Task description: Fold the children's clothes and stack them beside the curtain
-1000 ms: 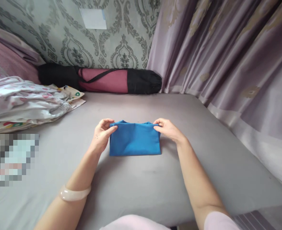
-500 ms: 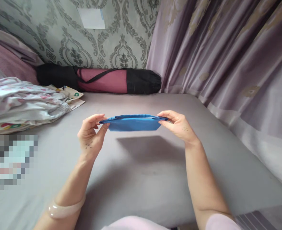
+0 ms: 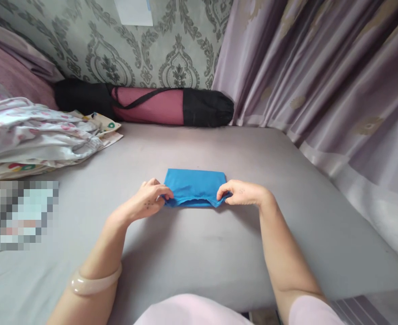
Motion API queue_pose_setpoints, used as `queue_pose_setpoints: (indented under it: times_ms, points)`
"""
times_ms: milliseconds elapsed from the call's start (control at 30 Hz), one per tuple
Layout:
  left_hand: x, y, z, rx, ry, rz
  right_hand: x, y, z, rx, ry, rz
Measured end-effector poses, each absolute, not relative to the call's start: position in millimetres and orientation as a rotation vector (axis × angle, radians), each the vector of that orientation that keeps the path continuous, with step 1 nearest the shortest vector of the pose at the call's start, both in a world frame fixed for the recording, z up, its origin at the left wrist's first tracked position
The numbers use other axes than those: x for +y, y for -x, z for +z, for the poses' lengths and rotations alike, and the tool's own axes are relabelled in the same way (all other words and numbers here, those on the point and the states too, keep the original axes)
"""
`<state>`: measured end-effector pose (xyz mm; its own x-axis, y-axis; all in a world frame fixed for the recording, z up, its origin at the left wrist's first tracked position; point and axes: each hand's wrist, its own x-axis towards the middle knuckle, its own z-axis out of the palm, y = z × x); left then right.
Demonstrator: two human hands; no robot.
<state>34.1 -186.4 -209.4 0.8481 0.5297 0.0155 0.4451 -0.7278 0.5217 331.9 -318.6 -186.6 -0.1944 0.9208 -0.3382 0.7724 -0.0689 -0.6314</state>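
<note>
A folded blue cloth (image 3: 195,183) lies flat on the grey bed sheet (image 3: 199,253) in the middle of the head view. Its far edge is straight, while the near edge is gathered and gapes slightly between my hands. My left hand (image 3: 150,198) pinches the near left corner, fingers closed on the fabric. At the near right corner, my right hand (image 3: 241,193) grips the cloth between thumb and fingers. A pale bangle (image 3: 95,283) circles my left forearm.
A black and pink rolled bag (image 3: 148,106) with a strap lies along the wallpapered wall. Crumpled printed fabric (image 3: 33,135) is heaped at the left, with a blurred-out item (image 3: 23,216) nearer me. Purple curtains (image 3: 321,72) hang along the right side.
Both hands have lowered the blue cloth from above the bed onto the sheet. Its broad face now shows, with the gathered edge turned towards me. The view has tilted slightly down.
</note>
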Motion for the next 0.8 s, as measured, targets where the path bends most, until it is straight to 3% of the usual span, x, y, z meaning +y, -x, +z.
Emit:
queue_pose_setpoints:
  times_ms: [167, 333, 400, 567, 800]
  points:
    - [-186, -48, -211, 0.833, -2.52, 0.389, -318, -327, -178, -1.965, 1.869, 1.051]
    - [-190, -83, -238, 0.826, -2.635, 0.699, -298, -288, -203, -1.757, 2.019, 0.287]
    - [-196, -97, -250, 0.825, -2.706, 0.691, -290, -270, -220, -1.796, 2.07, 0.142]
    - [-209, -112, -271, 0.95, -2.863, 0.43, -287, -246, -252, -1.939, 2.132, 0.142]
    - [-211, -110, -272, 1.017, -2.927, 0.247, -288, -245, -256, -1.95, 2.184, 0.162]
